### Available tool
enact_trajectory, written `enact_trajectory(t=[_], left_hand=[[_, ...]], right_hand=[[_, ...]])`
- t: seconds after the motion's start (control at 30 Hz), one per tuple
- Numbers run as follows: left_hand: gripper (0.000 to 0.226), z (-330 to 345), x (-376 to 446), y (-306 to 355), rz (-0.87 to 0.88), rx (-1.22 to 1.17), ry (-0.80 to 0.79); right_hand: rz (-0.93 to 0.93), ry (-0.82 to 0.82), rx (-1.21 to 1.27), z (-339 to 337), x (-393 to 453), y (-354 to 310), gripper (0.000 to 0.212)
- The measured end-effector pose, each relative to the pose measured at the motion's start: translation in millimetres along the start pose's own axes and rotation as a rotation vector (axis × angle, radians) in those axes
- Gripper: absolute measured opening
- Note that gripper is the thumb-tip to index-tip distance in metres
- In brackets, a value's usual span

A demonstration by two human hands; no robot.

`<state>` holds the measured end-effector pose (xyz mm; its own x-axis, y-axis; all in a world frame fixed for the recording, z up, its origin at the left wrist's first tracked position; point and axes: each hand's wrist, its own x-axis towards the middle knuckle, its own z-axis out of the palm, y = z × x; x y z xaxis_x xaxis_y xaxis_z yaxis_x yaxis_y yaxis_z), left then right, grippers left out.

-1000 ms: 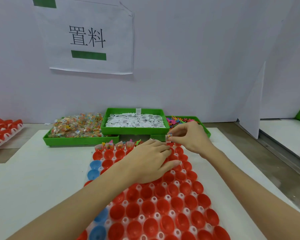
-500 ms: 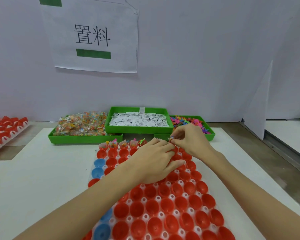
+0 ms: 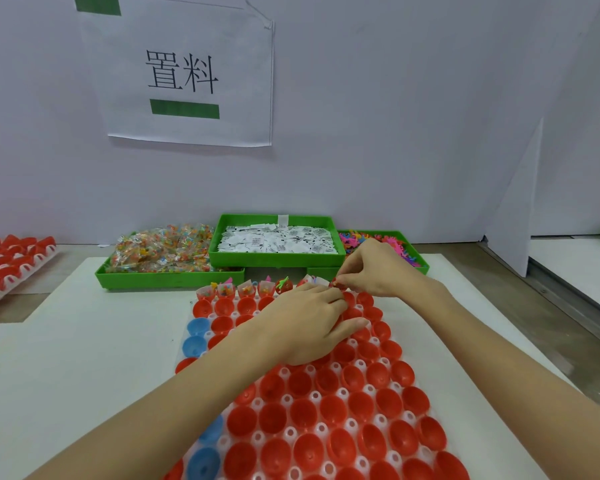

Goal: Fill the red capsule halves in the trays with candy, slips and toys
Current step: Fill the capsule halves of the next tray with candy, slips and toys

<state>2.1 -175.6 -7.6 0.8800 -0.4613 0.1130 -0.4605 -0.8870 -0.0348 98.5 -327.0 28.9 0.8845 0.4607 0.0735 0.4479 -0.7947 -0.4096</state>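
A white tray full of red capsule halves lies in front of me, with several blue halves along its left side. The far row holds filled halves with candy packets, slips and toys poking out. My left hand rests palm down on the tray's far part, fingers loosely bent; what lies under it is hidden. My right hand pinches a small piece, too small to name, at a red half in the far row's right end.
Three green bins stand behind the tray: candy packets on the left, white slips in the middle, coloured toys on the right. Another tray of red halves sits at far left. A white board covers the table.
My right hand has come down from above the bins' front edge to the far row, still pinching the small piece. My left hand stays on the tray.
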Motion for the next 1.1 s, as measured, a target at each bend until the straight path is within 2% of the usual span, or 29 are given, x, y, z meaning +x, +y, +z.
enact_trajectory(t=[0.1,0.4,0.73,0.97,1.1], left_hand=[[0.077,-1,-1,1,-0.001,-0.004,-0.008],[0.068,-2,2,2,-0.018,-0.009,-0.001],[0.071,-2,4,1,-0.023,-0.013,-0.022],[0.069,-3,2,3,-0.016,0.021,-0.012],[0.068,-3,2,2,-0.008,0.019,-0.017]], right_hand=[[-0.008,0.021,-0.03,2,1,0,0.009],[-0.031,0.056,-0.143,7,2,-5,0.005],[-0.014,0.036,-0.032,6,3,9,0.01],[-0.105,0.005,0.079,6,-2,16,0.019],[-0.12,-0.041,0.013,4,2,16,0.02]])
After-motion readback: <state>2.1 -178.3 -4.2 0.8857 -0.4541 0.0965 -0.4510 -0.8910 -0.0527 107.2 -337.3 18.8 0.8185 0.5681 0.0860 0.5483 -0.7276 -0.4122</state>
